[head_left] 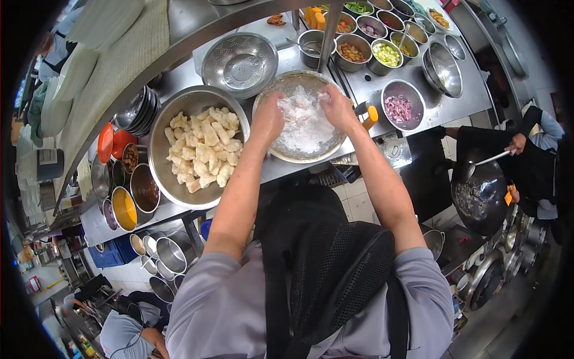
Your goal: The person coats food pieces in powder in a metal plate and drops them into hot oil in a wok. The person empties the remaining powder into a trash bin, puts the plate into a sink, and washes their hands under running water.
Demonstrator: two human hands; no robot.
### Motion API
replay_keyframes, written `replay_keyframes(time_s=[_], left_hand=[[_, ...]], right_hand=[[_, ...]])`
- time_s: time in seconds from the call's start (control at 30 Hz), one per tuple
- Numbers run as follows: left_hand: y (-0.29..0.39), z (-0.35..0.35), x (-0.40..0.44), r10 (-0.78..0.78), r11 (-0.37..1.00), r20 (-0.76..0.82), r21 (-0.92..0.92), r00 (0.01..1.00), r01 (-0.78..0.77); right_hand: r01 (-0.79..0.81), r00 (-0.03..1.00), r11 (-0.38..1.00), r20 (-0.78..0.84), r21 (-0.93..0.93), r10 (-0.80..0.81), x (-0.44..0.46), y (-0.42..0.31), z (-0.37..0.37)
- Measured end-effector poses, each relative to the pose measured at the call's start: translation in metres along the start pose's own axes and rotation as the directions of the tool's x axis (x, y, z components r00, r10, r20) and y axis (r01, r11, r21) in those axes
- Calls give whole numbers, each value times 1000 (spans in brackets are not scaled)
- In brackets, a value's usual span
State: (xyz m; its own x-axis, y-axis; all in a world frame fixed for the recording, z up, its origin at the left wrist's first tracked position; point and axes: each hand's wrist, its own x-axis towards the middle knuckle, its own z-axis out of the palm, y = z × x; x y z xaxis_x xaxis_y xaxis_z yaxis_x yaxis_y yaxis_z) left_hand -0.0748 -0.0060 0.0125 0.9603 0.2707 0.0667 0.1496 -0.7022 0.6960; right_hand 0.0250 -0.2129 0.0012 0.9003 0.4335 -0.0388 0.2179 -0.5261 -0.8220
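Both of my hands are inside a wide metal bowl (263,152) that holds white flour (305,122) with lumpy, coated pieces in it. My left hand (268,113) is at the bowl's left side, its fingers curled in toward the flour. Across from it, my right hand (339,109) bends its flour-dusted fingers at the right side. What either hand grips is hidden by the fingers and flour. To the left, a large steel bowl (156,152) carries many pale, floured pieces (206,143). Behind the hands sits a perforated metal colander (239,63).
Steel containers of chopped food (353,51) stand at the back right. A bowl of diced onion (402,105) is right of the flour. Orange liquid fills a pot (124,209) at left. At far right, a co-worker holds a ladle over a wok (475,197). A metal shelf (251,12) hangs above.
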Motion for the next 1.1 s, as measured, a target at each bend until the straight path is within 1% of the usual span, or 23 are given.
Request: replay_keyframes(time_s=[0.07, 0.1, 0.2, 0.23, 0.33, 0.37, 0.43, 0.47, 0.53, 0.57, 0.67, 0.7, 0.8, 0.83, 0.9, 0.93, 1.0, 1.03, 1.07, 1.1], left_hand=[[-8, 9, -2, 65, 998, -20, 23, 998, -64], [-10, 13, -2, 98, 995, -29, 36, 995, -97], [10, 17, -6, -40, 986, 131, 169, 991, 18], [12, 24, -10, 4, 987, 149, 158, 989, -28], [9, 50, -12, 111, 947, 75, 293, 991, -128], [2, 52, -10, 98, 960, 88, 253, 991, -117], [-4, 45, -6, 80, 981, 54, 175, 995, -88], [-8, 42, -8, 64, 989, 42, 134, 997, -70], [-8, 28, -8, -32, 999, 42, -41, 999, 34], [-7, 20, -6, -73, 989, 49, -127, 996, 78], [3, -3, -3, -145, 956, -30, -261, 989, 132], [-1, -5, 0, -170, 944, -39, -292, 985, 152], [-2, -15, 6, -139, 959, -81, -260, 987, 114], [1, -19, 8, -149, 956, -57, -262, 987, 129], [0, -21, 14, -49, 959, -122, -282, 991, 13], [3, -23, 15, -2, 956, -156, -290, 988, -44], [6, -26, 17, 80, 961, -154, -249, 985, -117], [5, -27, 20, 123, 963, -154, -219, 980, -155], [4, -28, 21, 164, 963, -154, -189, 974, -192], [4, -29, 20, 152, 972, -121, -161, 981, -170]], right_hand=[[50, 998, 998, -45, 45, -48, 10, 9, 10], [72, 997, 996, 11, 48, -73, 21, 23, 17], [141, 989, 977, 58, -159, -133, 32, 27, 34], [137, 990, 974, 48, -180, -130, 31, 27, 43], [101, 981, 949, 187, -297, -45, 35, 29, 55], [105, 986, 955, 153, -276, -64, 39, 31, 54], [107, 992, 966, 88, -236, -89, 40, 28, 42], [59, 995, 985, 92, -160, -45, 38, 28, 36], [-37, 995, 999, 98, -3, 37, 38, 27, 19], [-20, 993, 998, 117, 59, 13, 35, 26, 13], [-210, 964, 951, 210, 228, 163, 15, -12, -9], [-230, 951, 919, 273, 321, 143, 18, 8, -1], [-86, 956, 968, 294, 235, 13, 16, 23, 6], [18, 967, 989, 247, 148, -54, 15, 26, 11], [209, 965, 977, 171, -50, -198, 16, 27, 23], [206, 967, 971, 178, -124, -183, 12, 19, 29], [203, 969, 942, 192, -268, -155, 2, -4, 45], [123, 974, 953, 215, -277, -63, -4, -18, 51], [86, 974, 954, 227, -286, -19, -3, -20, 57], [50, 971, 954, 239, -295, 23, -2, -17, 65]])
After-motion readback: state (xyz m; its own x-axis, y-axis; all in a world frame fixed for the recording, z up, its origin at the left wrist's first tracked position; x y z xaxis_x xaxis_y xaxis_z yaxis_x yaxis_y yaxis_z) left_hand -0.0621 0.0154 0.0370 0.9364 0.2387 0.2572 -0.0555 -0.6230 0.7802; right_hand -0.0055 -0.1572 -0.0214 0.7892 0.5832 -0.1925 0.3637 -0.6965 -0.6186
